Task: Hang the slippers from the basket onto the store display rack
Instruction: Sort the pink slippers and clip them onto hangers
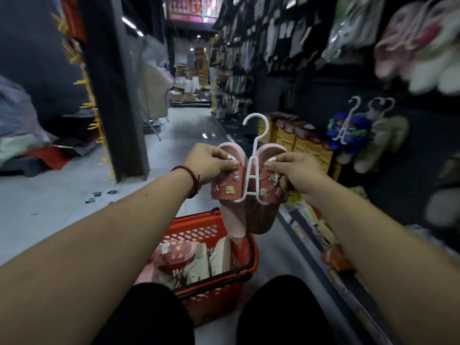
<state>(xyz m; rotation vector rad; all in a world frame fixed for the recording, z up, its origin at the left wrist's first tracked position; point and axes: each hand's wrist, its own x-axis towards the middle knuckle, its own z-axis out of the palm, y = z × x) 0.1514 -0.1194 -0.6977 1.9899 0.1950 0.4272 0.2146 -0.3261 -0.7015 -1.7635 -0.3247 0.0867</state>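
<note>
Head view: pink slippers (258,217) on white hanger (249,170), held above basket (196,220) at 6 o'clock; straps are pinched by left hand (211,165) and right hand (296,173). Judged light, flexible; better gripped at stiff hanger stem.

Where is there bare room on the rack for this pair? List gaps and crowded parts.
Bare dark panel left of the blue slippers, above the yellow boxes; hooks there cannot be seen. Bare floor left of the basket. Crowded: beige slippers beside the blue, and the top row.
</note>
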